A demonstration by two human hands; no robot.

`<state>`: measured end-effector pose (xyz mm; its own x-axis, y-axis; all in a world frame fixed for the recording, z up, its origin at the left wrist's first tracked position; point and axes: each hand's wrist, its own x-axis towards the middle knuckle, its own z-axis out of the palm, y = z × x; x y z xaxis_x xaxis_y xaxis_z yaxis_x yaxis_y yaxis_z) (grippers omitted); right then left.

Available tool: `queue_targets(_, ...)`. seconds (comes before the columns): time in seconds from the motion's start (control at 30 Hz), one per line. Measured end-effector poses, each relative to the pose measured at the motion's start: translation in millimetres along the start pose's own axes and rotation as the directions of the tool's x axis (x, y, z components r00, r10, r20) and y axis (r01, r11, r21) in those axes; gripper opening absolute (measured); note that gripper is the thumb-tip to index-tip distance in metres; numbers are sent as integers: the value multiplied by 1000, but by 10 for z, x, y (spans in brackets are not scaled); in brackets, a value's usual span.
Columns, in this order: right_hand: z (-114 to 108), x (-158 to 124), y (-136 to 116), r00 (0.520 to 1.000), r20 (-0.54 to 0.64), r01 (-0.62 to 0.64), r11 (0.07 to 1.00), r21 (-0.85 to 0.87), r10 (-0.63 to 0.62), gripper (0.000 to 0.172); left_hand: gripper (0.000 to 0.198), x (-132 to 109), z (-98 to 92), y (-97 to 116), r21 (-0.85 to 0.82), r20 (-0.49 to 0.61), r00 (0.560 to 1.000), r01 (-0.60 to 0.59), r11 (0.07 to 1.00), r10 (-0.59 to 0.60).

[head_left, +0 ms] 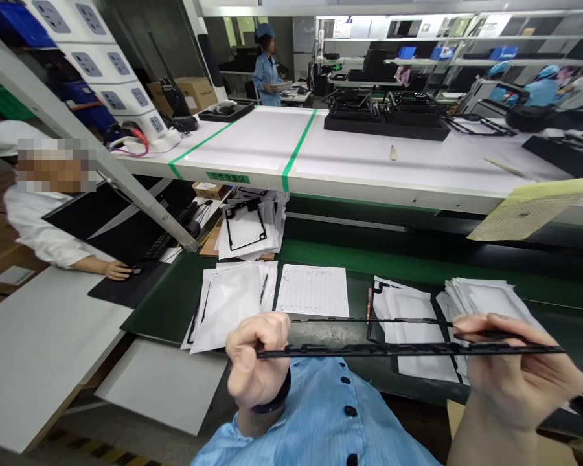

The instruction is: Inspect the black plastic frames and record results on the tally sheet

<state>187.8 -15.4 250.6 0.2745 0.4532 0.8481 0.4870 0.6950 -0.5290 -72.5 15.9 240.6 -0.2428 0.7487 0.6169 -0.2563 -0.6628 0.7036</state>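
Between my two hands I hold a thin black frame, seen nearly edge-on above the green bench mat. My left hand pinches its left end. At the other end, the fingers of my right hand are closed round the frame's edge. Past the frame lie a printed form, a pile of white sleeves to the left, and more white sleeves to the right. A black part pokes out of the right-hand sleeves, with a red pen-like stick beside it.
Over the bench runs a white shelf bearing black trays of parts. A yellow sheet hangs from its edge. Black frames lie on a sleeve stack. At left, a person uses a mouse beside a monitor.
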Motion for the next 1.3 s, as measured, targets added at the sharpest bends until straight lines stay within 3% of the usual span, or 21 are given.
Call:
queue_targets(0.1, 68, 38, 3, 1000, -26, 0, 999, -50, -1, 10, 43, -83, -16, -178, 149, -92, 992, 103, 983, -90)
queue_targets(0.17, 106, 94, -5, 995, 82, 71, 978, -198, -56, 14, 17, -169, 10, -297, 316, -65, 987, 160, 935, -147)
queue_targets(0.2, 135, 120, -18, 979, 173, 147, 954, -260, -104, 19, 15, -217, 36, -348, 412, -23, 987, 153, 898, -158)
queue_targets(0.3, 269, 164, -88, 851, 447, 423, 866, -267, -277, 25, 28, -350, 155, -454, 513, 206, 968, 17, 858, -142)
queue_targets(0.37, 343, 174, -135, 760, 551, 522, 829, -201, -345, 22, 25, -403, 227, -490, 408, 319, 944, -51, 911, -90)
queue_targets(0.4, 354, 176, -150, 739, 568, 546, 817, -188, -363, 18, 26, -413, 247, -502, 356, 343, 937, -69, 932, -62)
queue_targets(0.47, 308, 177, -151, 755, 533, 566, 791, -234, -382, 21, 31, -402, 245, -514, 297, 334, 942, -95, 950, -10)
queue_targets(0.53, 200, 161, -120, 823, 415, 525, 799, -294, -388, 47, 29, -368, 202, -505, 253, 302, 952, -123, 960, 42)
queue_targets(0.6, 93, 114, -86, 897, 300, 403, 880, -251, -325, 61, 26, -331, 154, -475, 207, 280, 956, -154, 966, 92)
queue_targets(0.67, 35, 37, -79, 940, 280, 236, 964, -126, -193, 55, 25, -298, 130, -433, 171, 276, 952, -180, 969, 128)
queue_targets(0.77, 41, -86, -127, 935, 353, 21, 1000, 19, -26, 47, 28, -257, 131, -367, 145, 281, 948, -194, 970, 147)
queue_targets(0.9, 87, -177, -180, 913, 404, -127, 977, 174, 47, 38, 30, -210, 115, -297, 133, 268, 952, -186, 973, 146)
queue_targets(1.03, 82, -215, -176, 932, 354, -162, 960, 229, 73, 34, 26, -220, 97, -275, 121, 238, 959, -184, 975, 151)
queue_targets(1.17, 100, -207, -131, 893, 450, -71, 991, 111, 13, 38, 33, -326, 59, -388, 200, 139, 986, -117, 973, 90)
queue_targets(1.23, 140, -221, -58, 876, 482, 46, 999, -8, -37, 44, 39, -350, -85, -527, 305, 48, 999, -14, 952, 0)
queue_targets(1.3, 177, -275, 50, 865, 498, 142, 982, -122, -64, 47, 48, -303, -389, -685, 420, -80, 992, 118, 900, -93)
